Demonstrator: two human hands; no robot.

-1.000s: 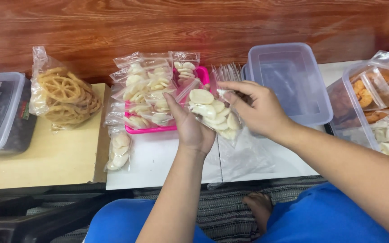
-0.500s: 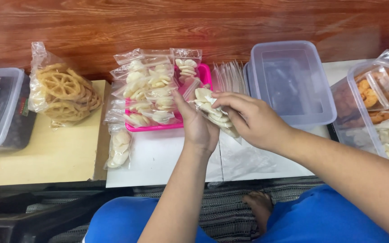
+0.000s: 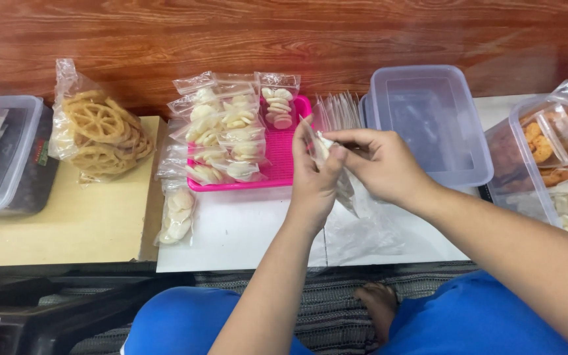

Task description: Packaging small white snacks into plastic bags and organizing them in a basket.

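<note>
The small clear bag of white crackers (image 3: 327, 154) sits upright between my hands, just right of the pink tray (image 3: 284, 167), with my left hand (image 3: 313, 187) clamped around its side and my right hand (image 3: 379, 164) pinching its top edge. I judge I'm closing the mouth; next calls for pressing the strip flat along its whole width.

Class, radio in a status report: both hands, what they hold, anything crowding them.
Left hand and right hand both pinching one clear cracker packet. Pink tray of filled packets close left. Empty lidless tub close right.
</note>
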